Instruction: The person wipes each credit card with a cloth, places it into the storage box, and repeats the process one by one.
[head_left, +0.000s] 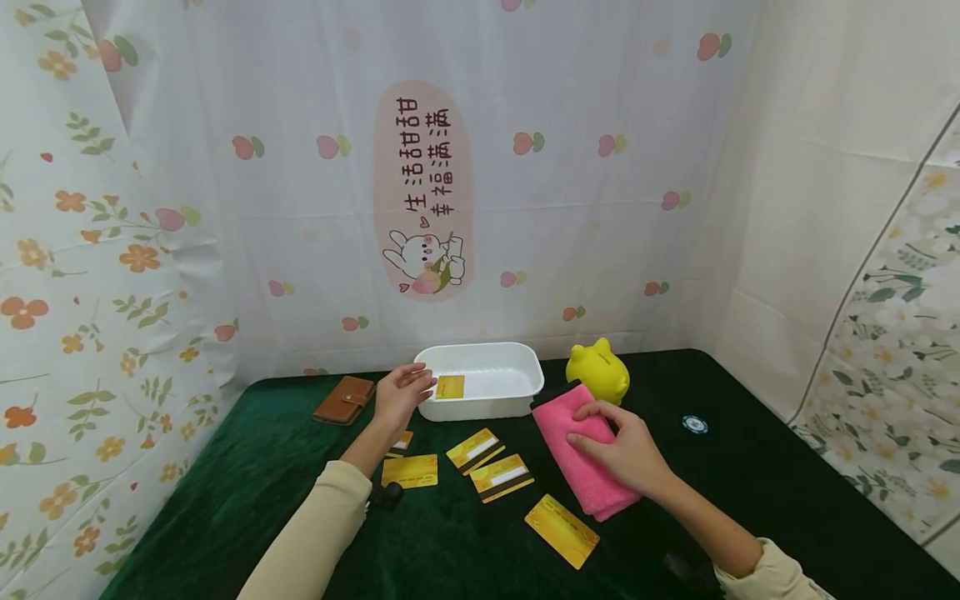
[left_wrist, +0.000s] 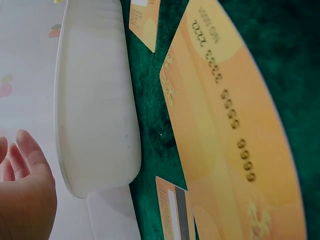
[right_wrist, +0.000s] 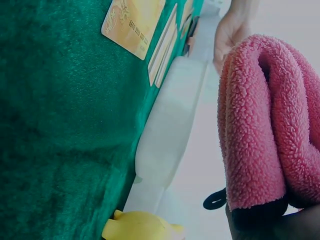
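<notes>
Two hands work over the green counter; one is loaded. The right hand pinches a folded pink cloth, thumb and fingers together on it; the grip is judged firm enough for so soft a thing. The left hand is at the left end of the white tray, fingers loosely bent, with nothing seen in it. One card is in the tray at that end, just beside the fingertips; whether they touch cannot be told.

Governing relation: the cloth is in front of the tray's right end, to the left of the right hand. Its long axis runs aslant, from a dark-edged far end by the tray's right front corner to a near end on the person's right. The tray lies left of and beyond the grip. The right hand is nearer the tray's right end, the left hand its left end. Whether the cloth's near end rests on the counter cannot be told.

Surroundings: five loose cards lie before the tray, one partly hidden by the left arm. A brown wallet lies left of the tray; a yellow piggy bank stands right, just behind the cloth; a chip lies farther right.
</notes>
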